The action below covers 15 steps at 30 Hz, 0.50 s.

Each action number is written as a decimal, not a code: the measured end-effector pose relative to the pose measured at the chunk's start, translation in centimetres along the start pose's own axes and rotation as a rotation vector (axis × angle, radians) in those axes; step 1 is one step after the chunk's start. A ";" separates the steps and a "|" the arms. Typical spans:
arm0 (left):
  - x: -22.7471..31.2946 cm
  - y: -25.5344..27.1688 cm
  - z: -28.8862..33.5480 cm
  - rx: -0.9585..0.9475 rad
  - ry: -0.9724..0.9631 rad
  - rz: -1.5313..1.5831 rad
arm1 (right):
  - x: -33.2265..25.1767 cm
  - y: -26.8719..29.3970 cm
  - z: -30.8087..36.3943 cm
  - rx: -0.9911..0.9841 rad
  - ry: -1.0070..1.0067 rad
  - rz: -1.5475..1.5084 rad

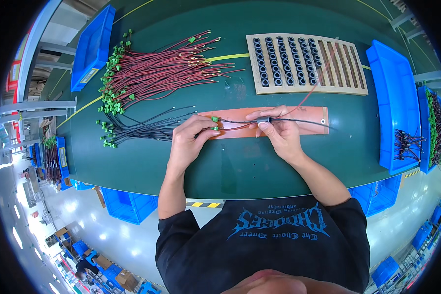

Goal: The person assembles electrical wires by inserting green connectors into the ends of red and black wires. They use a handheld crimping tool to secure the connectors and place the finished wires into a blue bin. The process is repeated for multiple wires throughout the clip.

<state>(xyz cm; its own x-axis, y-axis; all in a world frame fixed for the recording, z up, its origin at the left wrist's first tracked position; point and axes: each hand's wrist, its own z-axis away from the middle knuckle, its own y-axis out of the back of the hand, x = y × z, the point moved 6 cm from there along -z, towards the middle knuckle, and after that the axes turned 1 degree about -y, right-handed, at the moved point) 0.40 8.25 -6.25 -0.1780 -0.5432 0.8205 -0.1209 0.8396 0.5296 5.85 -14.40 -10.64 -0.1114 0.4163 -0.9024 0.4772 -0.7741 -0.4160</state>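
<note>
My left hand [187, 139] is closed, pinching two small green connectors [215, 119] at the ends of a black wire and a red wire. The fingers of my right hand [286, 139] grip a dark cylindrical ferrite core [264, 119]. Both wires run through the core. Beyond it, the black wire [306, 121] stretches right, while the red wire [306, 96] slants up and away over the rack. Beneath my hands lies a flat orange strip [314, 116] with a hole at its right end.
Red wires [166, 66] with green connectors lie far left, with a bundle of black wires [142, 126] nearer. A wooden rack [360, 84] holds rows of black cores. Blue bins [389, 63] stand right and a blue bin [94, 46] far left on the green table [328, 169].
</note>
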 end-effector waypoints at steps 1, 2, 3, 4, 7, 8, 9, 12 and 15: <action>0.0 -0.1 0.1 0.008 -0.011 -0.020 | -0.1 -0.1 0.0 -0.003 -0.004 0.009; 0.0 0.0 0.1 0.012 -0.017 -0.027 | -0.2 -0.1 -0.1 -0.004 -0.007 0.020; 0.1 0.0 0.2 0.017 -0.023 -0.035 | -0.3 0.0 -0.1 -0.005 -0.009 0.030; 0.1 0.0 0.2 0.021 -0.029 -0.042 | -0.3 -0.1 -0.1 -0.004 -0.005 0.018; 0.3 0.4 0.1 0.073 -0.061 -0.021 | -0.3 -0.1 -0.1 -0.003 0.007 -0.004; 0.2 0.3 0.0 0.065 -0.056 -0.029 | -0.2 -0.1 -0.1 -0.006 0.009 -0.005; 0.2 0.2 0.0 0.057 -0.050 -0.038 | -0.2 -0.1 -0.1 -0.010 0.011 -0.007; 0.4 0.0 0.0 0.036 -0.058 -0.068 | -0.4 -0.1 -0.1 -0.001 0.024 -0.030; 0.4 -0.4 -0.1 0.018 -0.107 -0.125 | -0.2 -0.2 0.0 -0.042 -0.015 0.031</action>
<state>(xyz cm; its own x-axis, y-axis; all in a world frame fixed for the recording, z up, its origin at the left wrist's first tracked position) 0.52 7.67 -6.16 -0.2634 -0.6415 0.7205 -0.1655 0.7658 0.6214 5.78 -14.30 -10.36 -0.1086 0.3853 -0.9164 0.5168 -0.7656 -0.3831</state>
